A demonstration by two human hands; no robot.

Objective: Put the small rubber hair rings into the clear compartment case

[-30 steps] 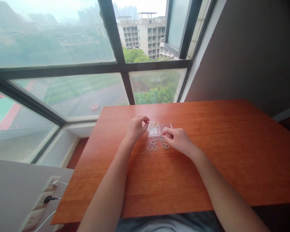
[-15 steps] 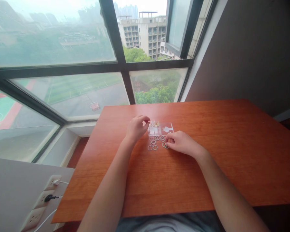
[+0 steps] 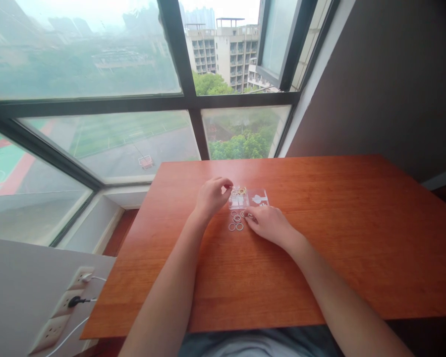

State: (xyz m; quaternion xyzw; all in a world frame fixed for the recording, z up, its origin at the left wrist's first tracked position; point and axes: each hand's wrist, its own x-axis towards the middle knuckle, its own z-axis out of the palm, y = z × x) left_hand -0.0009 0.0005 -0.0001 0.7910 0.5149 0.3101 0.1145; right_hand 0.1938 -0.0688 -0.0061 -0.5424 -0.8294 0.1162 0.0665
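Rings lie loose on the worktop, just in front of a small clear box whose lid lies open flat to its right. The left hand has thumb and forefinger pinched at the box's far left corner, seemingly gripping it. The right hand rests palm down, fingertips on the nearest rings; whether it holds one I cannot tell.

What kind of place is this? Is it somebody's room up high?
Probably a room high up in a city building, maybe a flat or dorm. A wooden table stands by a big window that looks down on a sports field and apartment blocks, and wall sockets sit beside it.
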